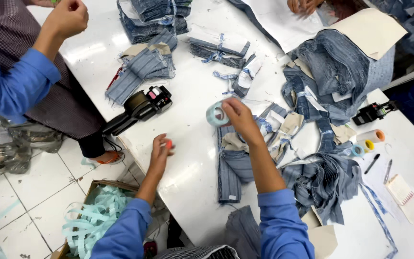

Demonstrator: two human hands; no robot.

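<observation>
My right hand (238, 115) holds up a pale blue roll of label tape (216, 114) over the white table (188, 144), just above a folded piece of striped blue fabric (231, 168). My left hand (160, 151) is near the table's front edge, its fingers pinched on a small red-orange core or cap (168, 143). A black label gun (137, 109) lies on the table beyond my left hand. Both my sleeves are blue.
Bundles of striped blue fabric pieces (144, 67) lie across the table, a big heap (331, 81) on the right. A second label gun (374, 111), tape rolls (372, 136), pens and a notepad (401, 189) sit far right. A co-worker's fist (68, 17) is at upper left. A box of pale green strips (94, 220) stands on the floor.
</observation>
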